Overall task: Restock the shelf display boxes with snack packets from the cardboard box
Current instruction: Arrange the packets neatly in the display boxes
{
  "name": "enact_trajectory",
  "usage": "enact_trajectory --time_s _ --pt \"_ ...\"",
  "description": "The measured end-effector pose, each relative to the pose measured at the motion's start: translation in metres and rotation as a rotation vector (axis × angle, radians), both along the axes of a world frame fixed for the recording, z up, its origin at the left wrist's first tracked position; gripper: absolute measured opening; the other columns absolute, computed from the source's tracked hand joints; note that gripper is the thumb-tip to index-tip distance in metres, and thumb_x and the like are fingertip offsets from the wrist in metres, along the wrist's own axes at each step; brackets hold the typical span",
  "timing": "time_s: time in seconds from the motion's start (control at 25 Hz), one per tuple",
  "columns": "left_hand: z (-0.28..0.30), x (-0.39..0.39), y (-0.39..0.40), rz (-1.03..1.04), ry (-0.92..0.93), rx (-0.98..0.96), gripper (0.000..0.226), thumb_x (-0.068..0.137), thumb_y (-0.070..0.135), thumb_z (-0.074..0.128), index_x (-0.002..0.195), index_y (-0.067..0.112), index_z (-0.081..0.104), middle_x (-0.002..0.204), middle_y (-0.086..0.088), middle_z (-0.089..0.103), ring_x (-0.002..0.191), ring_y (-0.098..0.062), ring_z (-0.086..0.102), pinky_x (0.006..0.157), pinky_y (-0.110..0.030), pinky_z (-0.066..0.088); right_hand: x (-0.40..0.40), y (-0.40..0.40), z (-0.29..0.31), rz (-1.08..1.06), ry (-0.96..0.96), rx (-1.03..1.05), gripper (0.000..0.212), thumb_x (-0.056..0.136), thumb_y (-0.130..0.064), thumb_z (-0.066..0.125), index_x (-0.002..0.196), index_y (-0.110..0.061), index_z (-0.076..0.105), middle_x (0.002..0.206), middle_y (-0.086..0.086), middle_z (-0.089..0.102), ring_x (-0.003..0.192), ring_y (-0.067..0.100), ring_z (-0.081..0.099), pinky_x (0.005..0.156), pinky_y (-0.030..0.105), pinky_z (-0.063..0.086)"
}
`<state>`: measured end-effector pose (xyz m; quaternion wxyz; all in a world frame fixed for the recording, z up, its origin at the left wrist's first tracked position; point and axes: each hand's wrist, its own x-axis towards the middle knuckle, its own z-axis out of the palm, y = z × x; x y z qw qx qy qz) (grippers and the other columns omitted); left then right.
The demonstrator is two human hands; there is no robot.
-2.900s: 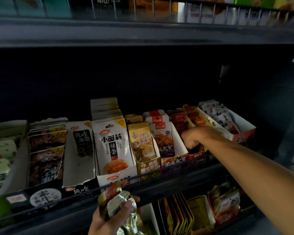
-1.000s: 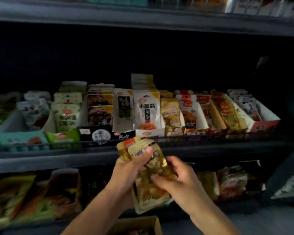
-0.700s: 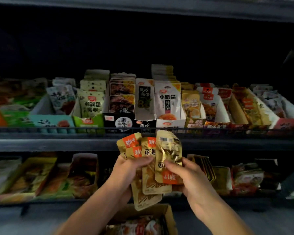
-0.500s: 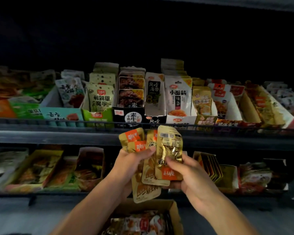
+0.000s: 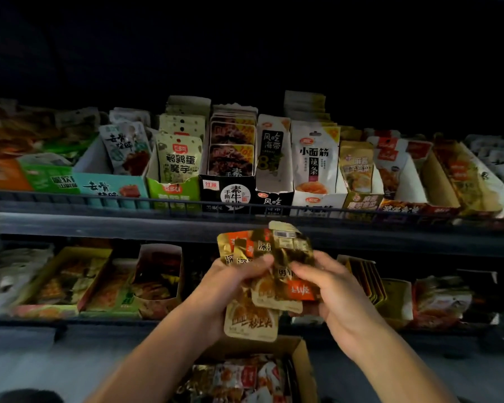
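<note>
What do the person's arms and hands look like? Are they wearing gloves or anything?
No gloves. Both the left hand and the right hand are bare, and both forearms are bare too, with no sleeves showing as far as the picture reaches. I can see no watch, bracelet or ring on them, though the light is dim and some fingers are partly hidden.

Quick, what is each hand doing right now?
Left hand: grips a fanned bunch of gold foil snack packets.
Right hand: pinches the front packet of that bunch.
</note>
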<state>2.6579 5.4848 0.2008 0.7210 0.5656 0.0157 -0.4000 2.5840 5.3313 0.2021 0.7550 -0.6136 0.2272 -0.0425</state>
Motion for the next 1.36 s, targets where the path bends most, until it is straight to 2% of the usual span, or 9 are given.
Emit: enact_trajectory --time_s 0.24,0.36,0.48,0.56,0.76,0.88,1.04,1.2,1.36 --pt "-0.004 0.005 0.003 0.083 -0.003 0.041 0.043 0.077 0.016 0.074 0.116 0.002 0.065 0.096 -0.021 0.075 0.08 -0.037 0.074 0.063 -0.041 0.057 -0.005 -0.021 0.009 -0.167 -0.36 -0.158 0.025 0.082 0.007 0.064 0.091 -0.014 0.071 0.113 -0.004 0.072 0.11 0.012 0.065 0.092 0.032 0.051" --pt "-0.001 0.002 0.004 0.039 0.051 -0.024 0.042 0.075 0.019 0.069 0.112 0.0 0.07 0.103 -0.023 0.074 0.081 -0.036 0.072 0.072 -0.043 0.058 -0.007 -0.022 0.012 0.09 -0.487 -0.349 0.042 0.071 0.018 0.064 0.075 -0.021 0.078 0.141 -0.022 0.052 0.132 -0.001 0.045 0.101 0.026 0.046" --pt "0.003 -0.006 0.001 0.015 0.061 -0.158 0.026 0.082 0.013 0.066 0.102 -0.001 0.073 0.099 -0.024 0.074 0.079 -0.037 0.073 0.075 -0.045 0.058 -0.003 -0.026 0.002 0.172 -0.386 -0.729 0.061 0.086 0.019 0.049 0.083 -0.034 0.08 0.149 -0.031 0.035 0.142 -0.004 0.028 0.117 0.041 0.033" --pt "0.0 -0.008 -0.002 0.045 -0.054 -0.137 0.03 0.075 0.005 0.07 0.105 0.0 0.07 0.097 -0.024 0.074 0.078 -0.037 0.074 0.069 -0.044 0.06 -0.002 -0.021 -0.001 0.151 -0.391 -0.587 0.057 0.09 0.013 0.041 0.09 -0.029 0.081 0.15 -0.026 0.038 0.139 -0.002 0.035 0.112 0.038 0.041" --pt "0.002 -0.008 -0.004 0.049 -0.134 -0.125 0.027 0.075 0.003 0.072 0.102 0.0 0.071 0.096 -0.024 0.074 0.079 -0.037 0.074 0.062 -0.043 0.061 -0.013 -0.003 0.007 0.12 -0.362 0.31 0.043 0.093 -0.019 0.039 0.124 -0.027 0.068 0.13 0.005 0.065 0.118 0.026 0.063 0.093 0.047 0.051" --pt "0.003 -0.013 -0.007 0.05 -0.195 -0.108 0.03 0.076 0.008 0.074 0.105 0.001 0.071 0.097 -0.021 0.075 0.085 -0.036 0.074 0.064 -0.041 0.061 -0.01 0.002 0.004 0.064 -0.266 0.145 0.043 0.085 -0.034 0.059 0.128 -0.036 0.061 0.124 0.003 0.068 0.114 0.023 0.065 0.092 0.046 0.054" --pt "-0.002 -0.021 -0.015 0.195 -0.333 -0.11 0.038 0.077 0.02 0.075 0.112 0.01 0.064 0.096 -0.014 0.076 0.084 -0.03 0.075 0.062 -0.037 0.061 -0.006 0.006 -0.002 -0.104 -0.186 -0.021 0.082 0.073 -0.005 0.077 0.138 -0.041 0.041 0.113 0.0 0.071 0.109 0.021 0.067 0.095 0.048 0.051" --pt "0.006 -0.019 -0.039 0.356 -0.511 -0.088 0.027 0.086 0.041 0.071 0.11 0.032 0.063 0.104 0.004 0.075 0.098 -0.017 0.071 0.086 -0.04 0.055 -0.006 0.013 0.011 0.149 -0.092 -0.033 0.043 0.093 -0.02 0.061 0.13 -0.041 0.053 0.115 -0.01 0.071 0.112 0.011 0.064 0.101 0.04 0.049" --pt "0.039 -0.014 -0.082 0.136 -0.781 -0.076 0.017 0.09 0.046 0.059 0.106 0.041 0.055 0.098 0.022 0.07 0.089 0.001 0.068 0.071 -0.021 0.055 -0.014 -0.03 0.037 0.087 -0.205 0.17 0.038 0.097 -0.032 0.054 0.135 -0.031 0.055 0.128 -0.001 0.067 0.12 0.019 0.062 0.108 0.046 0.044"
